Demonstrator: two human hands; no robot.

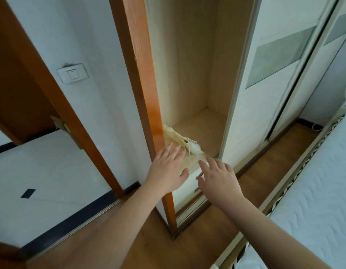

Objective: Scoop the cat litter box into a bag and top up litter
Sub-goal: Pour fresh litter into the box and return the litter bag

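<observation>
While both arms are stretched toward the open wardrobe (189, 65), the left hand (168, 167) and right hand (216, 179) are spread wide — nothing is held. A crumpled pale bag (179, 139) is seen on the wardrobe shelf, just beyond the left fingertips (174, 147).

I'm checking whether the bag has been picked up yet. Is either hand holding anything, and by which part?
Nothing is held. Both the left hand and the right hand are open with fingers spread, reaching toward the crumpled bag on the wardrobe shelf.
</observation>
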